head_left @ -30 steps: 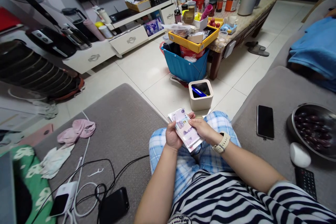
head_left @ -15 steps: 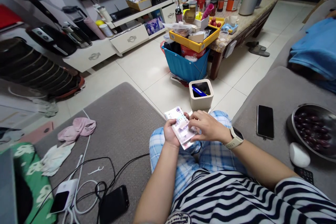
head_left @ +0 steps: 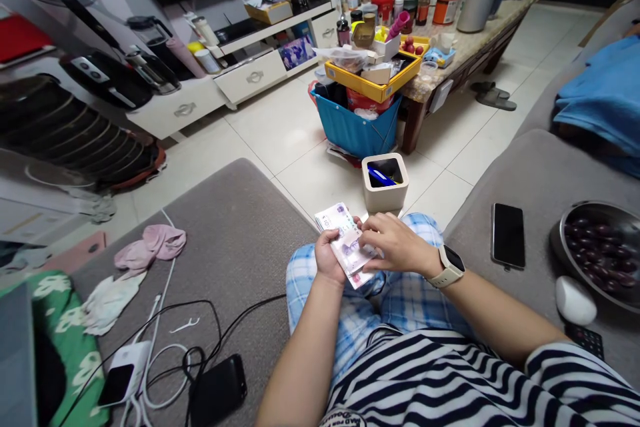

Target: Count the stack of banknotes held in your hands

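Observation:
My left hand (head_left: 329,257) is closed round a stack of banknotes (head_left: 346,245), its thumb lying on top near the left edge. The notes are pale purple, with a reddish one showing at the lower end. Over the right side of the stack, my right hand (head_left: 395,242) has its fingers bent and pressed onto the notes. Its fingertips partly hide what they grip. A pale watch is on the right wrist. Both hands are above my lap in blue checked trousers. Just beyond them stands a small beige bin (head_left: 385,199) with a blue item inside.
On the sofa to the right lie a phone (head_left: 508,235), a steel bowl (head_left: 560,243) of dark fruit and a white mouse-shaped object (head_left: 576,300). Cables, a black power bank (head_left: 219,390) and a pink cloth (head_left: 150,248) are at left. A blue basket (head_left: 357,125) stands ahead.
The whole view has shifted slightly. My hands stay on the banknotes, with the right fingers moved a little across them and more of the reddish note showing at the lower end.

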Demonstrator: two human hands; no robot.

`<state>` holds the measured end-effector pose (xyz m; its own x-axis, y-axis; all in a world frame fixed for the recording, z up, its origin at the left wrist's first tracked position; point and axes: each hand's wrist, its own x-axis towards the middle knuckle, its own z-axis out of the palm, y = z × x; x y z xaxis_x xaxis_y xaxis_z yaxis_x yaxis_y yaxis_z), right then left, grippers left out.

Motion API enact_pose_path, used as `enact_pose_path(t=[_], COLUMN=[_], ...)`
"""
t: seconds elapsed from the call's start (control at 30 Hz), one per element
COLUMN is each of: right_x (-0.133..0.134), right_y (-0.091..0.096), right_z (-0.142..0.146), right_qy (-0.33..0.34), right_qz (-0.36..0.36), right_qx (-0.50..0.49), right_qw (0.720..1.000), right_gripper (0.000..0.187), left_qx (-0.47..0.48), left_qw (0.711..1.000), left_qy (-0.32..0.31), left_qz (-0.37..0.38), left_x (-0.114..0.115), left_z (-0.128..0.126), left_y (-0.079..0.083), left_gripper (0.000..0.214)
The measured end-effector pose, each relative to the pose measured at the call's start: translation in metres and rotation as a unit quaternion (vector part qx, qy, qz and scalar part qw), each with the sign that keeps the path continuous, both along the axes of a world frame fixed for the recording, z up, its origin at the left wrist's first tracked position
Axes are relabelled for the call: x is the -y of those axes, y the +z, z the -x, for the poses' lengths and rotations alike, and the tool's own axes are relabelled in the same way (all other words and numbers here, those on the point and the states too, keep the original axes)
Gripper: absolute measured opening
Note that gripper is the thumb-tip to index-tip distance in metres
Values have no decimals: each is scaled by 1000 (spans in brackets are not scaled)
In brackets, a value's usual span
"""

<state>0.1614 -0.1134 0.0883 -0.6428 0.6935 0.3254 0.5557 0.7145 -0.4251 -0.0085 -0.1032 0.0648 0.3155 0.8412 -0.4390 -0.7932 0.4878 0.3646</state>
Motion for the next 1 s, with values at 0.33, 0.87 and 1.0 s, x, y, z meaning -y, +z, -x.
enact_pose_path(t=[0.33, 0.87, 1.0], right_x=[-38, -123, -114], right_y=[-23, -110, -119], right_z=[8, 14, 24], right_qy=[-200, -214, -215], right_qz=[260, 340, 328], right_qx=[-214, -423, -375], right_qw=[920, 812, 840], right_gripper=[42, 32, 32], left_qx=[9, -453, -331], left_qw=[998, 888, 943], left_qy=[-64, -66, -33], left_qz=[18, -40, 27], left_x=[-2, -88, -83], left_z=[-3, -4, -13], left_y=[-16, -47, -63], left_gripper=[55, 25, 27])
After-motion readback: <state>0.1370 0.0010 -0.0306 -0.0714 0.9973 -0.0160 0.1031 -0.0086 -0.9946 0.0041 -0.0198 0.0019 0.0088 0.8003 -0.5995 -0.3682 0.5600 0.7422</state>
